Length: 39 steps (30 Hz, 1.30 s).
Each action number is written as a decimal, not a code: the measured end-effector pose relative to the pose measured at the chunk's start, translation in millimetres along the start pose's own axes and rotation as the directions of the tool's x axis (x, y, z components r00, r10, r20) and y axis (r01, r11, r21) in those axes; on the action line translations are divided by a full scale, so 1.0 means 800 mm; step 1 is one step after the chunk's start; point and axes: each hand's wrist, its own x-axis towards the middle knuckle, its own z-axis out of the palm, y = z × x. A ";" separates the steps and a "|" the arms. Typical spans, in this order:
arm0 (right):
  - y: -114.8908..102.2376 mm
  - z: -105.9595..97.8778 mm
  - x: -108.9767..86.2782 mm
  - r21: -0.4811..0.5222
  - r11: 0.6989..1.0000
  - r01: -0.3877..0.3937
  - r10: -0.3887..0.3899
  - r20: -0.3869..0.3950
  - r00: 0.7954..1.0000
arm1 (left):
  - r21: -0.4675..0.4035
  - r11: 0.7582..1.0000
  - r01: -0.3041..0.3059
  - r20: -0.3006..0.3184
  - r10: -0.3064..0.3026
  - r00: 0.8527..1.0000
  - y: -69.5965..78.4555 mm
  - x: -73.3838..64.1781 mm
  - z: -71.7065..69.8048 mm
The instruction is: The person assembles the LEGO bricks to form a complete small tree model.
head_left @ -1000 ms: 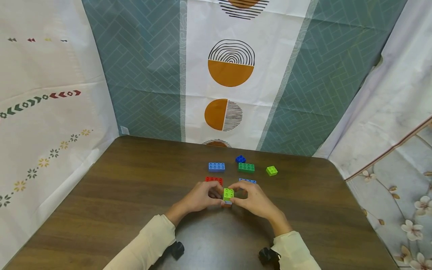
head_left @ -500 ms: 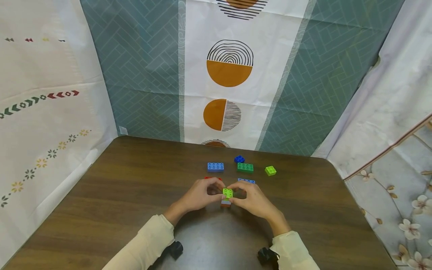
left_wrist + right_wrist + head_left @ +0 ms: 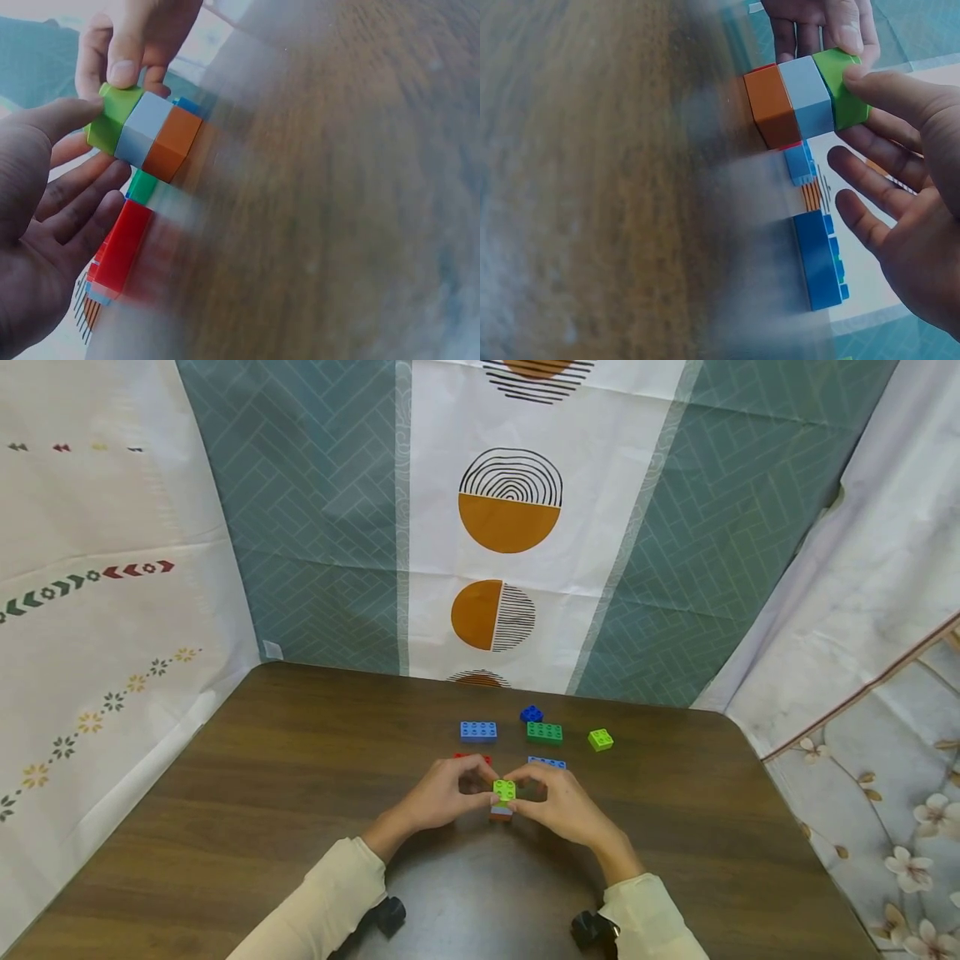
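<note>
Fingers of the left hand (image 3: 442,795) and right hand (image 3: 566,806) pinch a lime-green brick (image 3: 504,790) from opposite sides. Directly beneath the fingertips, in an upright stack, are a pale blue brick (image 3: 142,129) and, lowest, an orange brick (image 3: 172,144). Just beyond the left fingers lies a red brick (image 3: 124,247); just beyond the right, a blue brick (image 3: 817,262). Farther from the fingers: a light-blue brick (image 3: 478,732), a green brick (image 3: 544,732), a small dark-blue brick (image 3: 532,713) and, rightmost, another lime brick (image 3: 601,740).
</note>
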 end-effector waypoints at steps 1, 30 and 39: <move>0.000 0.000 0.000 0.001 1.000 0.000 0.000 -0.002 1.000 | 0.000 1.000 0.001 0.001 -0.001 1.000 0.000 0.000 0.000; 0.013 0.009 0.001 0.076 0.997 0.004 -0.003 -0.013 1.000 | 0.038 0.999 -0.015 -0.025 0.016 1.000 -0.004 -0.002 0.004; 0.011 0.009 0.001 0.066 0.997 -0.027 0.028 -0.015 0.999 | 0.065 0.997 -0.039 -0.078 0.044 0.996 -0.004 0.000 -0.010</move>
